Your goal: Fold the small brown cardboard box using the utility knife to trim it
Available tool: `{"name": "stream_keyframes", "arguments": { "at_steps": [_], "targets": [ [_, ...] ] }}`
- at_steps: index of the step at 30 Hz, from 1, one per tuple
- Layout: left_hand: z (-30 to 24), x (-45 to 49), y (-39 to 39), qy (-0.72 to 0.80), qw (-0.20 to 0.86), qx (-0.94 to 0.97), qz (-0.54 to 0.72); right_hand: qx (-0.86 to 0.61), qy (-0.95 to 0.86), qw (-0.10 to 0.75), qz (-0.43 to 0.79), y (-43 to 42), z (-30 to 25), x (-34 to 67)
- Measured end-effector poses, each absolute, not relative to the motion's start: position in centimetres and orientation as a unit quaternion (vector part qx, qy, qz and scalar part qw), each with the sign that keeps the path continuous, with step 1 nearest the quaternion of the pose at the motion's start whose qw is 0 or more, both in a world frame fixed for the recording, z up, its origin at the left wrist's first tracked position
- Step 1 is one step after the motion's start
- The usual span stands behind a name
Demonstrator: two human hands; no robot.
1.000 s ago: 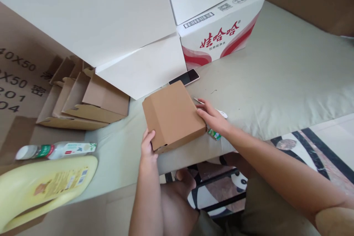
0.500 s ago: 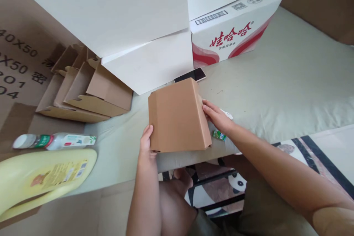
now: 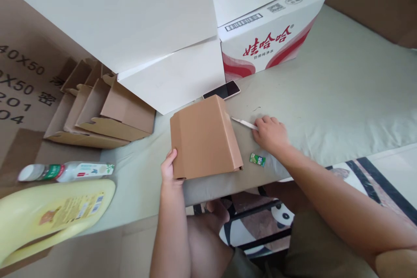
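A folded brown cardboard box (image 3: 205, 137) stands tilted on the pale green surface (image 3: 325, 95). My left hand (image 3: 168, 168) grips its near left corner, thumb on the front face. My right hand (image 3: 271, 134) rests on the surface to the right of the box, fingers curled over the handle of a small white knife (image 3: 243, 123) whose blade points toward the box. A small green packet (image 3: 257, 159) lies just below that hand.
A phone (image 3: 222, 90) lies behind the box. Large white cartons (image 3: 130, 21) and a red-printed carton (image 3: 267, 39) stand at the back. Flat brown box blanks (image 3: 97, 108) are stacked left. A water bottle (image 3: 65, 172) and yellow container (image 3: 48, 215) lie at near left.
My right hand has left the box's right edge and moved right onto the white knife. The left hand keeps the box, which has tipped slightly.
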State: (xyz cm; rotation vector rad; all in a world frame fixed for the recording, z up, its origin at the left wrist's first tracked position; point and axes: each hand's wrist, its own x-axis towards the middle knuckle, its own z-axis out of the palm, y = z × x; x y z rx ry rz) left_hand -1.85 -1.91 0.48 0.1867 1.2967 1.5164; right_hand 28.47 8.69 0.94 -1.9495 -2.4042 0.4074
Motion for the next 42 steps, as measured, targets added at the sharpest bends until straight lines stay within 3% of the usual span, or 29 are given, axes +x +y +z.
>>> {"name": "stream_keyframes", "arguments": {
  "at_steps": [9, 19, 42],
  "targets": [
    [1.0, -1.8, -1.7, 0.559, 0.549, 0.059, 0.618, -0.617, -0.734, 0.068, 0.276, 8.5, 3.0, 27.8],
    [1.4, -1.4, -1.4, 0.573, 0.538, 0.024, 0.618, -0.599, -0.728, 0.131, 0.306, 8.1, 3.0, 27.8],
    [0.1, -1.8, -1.1, 0.576, 0.526, 0.048, 0.624, -0.587, -0.74, 0.073, 0.321, 8.3, 2.5, 28.4]
  ]
}}
